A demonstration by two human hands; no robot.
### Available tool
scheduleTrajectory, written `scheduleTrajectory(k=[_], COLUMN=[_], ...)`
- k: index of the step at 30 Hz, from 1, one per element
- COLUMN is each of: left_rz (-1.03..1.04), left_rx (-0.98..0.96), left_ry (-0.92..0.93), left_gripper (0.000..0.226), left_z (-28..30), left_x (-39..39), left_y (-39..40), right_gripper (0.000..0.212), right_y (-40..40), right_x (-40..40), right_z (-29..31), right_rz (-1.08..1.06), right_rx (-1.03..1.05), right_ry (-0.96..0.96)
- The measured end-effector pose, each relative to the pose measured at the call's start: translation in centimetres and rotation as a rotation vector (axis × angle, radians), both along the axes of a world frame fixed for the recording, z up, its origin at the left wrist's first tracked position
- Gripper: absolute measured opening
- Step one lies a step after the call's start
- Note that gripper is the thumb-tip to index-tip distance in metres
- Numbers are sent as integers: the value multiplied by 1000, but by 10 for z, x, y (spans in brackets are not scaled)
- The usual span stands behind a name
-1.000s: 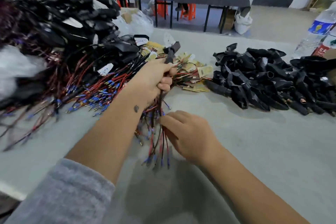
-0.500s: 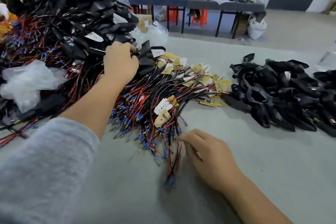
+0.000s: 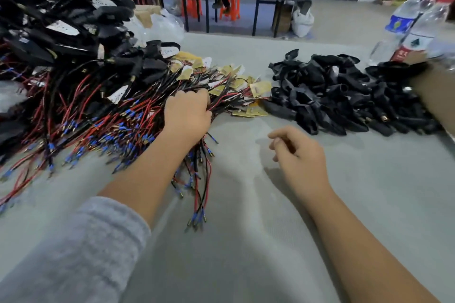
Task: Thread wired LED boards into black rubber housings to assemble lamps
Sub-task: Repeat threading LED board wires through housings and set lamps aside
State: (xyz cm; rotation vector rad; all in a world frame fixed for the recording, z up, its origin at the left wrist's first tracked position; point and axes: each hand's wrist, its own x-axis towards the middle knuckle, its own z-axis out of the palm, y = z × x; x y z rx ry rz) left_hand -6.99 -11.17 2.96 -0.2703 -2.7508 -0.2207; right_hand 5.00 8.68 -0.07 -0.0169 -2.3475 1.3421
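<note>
At the far left a tall heap of assembled lamps (image 3: 64,19) rises from the grey surface (image 3: 246,241), black housings stacked with red and black leads trailing down. Just right of it lies a spread of wired LED boards (image 3: 236,83), yellow boards at the far end and blue-tipped wires fanned toward the viewer. The left hand (image 3: 188,115), with a grey sleeve (image 3: 73,253) on its forearm, rests in this spread, its fingers curled round a bundle of the wires. The right hand (image 3: 298,155) hovers above bare surface, near the wires but apart from them, fingers loosely curled and holding nothing. Further right sits a pile of black rubber housings (image 3: 344,91). Beyond it stand 2 blurred plastic bottles (image 3: 403,24).
</note>
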Motion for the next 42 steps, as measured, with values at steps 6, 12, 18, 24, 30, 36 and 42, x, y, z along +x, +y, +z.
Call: scheduleTrajectory(k=[6, 12, 18, 24, 30, 36, 42], left_rz=[68, 131, -132, -399, -530, -813, -810], left_rx=[108, 433, 973, 1070, 774, 985, 997], left_ry=[142, 247, 221, -201, -294, -867, -784], left_gripper=[24, 26, 9, 13, 9, 21, 17], left_z=[9, 35, 45, 13, -14, -20, -22], left_x=[6, 6, 24, 69, 97, 102, 102], left_y=[2, 5, 45, 125, 156, 146, 149], right_gripper=[25, 26, 26, 45, 29, 25, 15], right_y=[1, 4, 5, 24, 49, 73, 91], right_x=[-2, -8, -12, -15, -24, -17, -20], right_z=[2, 4, 3, 6, 17, 24, 21], right_rz=[-20, -38, -15, -34, -19, 79, -106], right_rx=[-135, -295, -395, -456, -1105, -1107, -1134], right_ry=[-61, -128, -147, 64, -159, -384, -23])
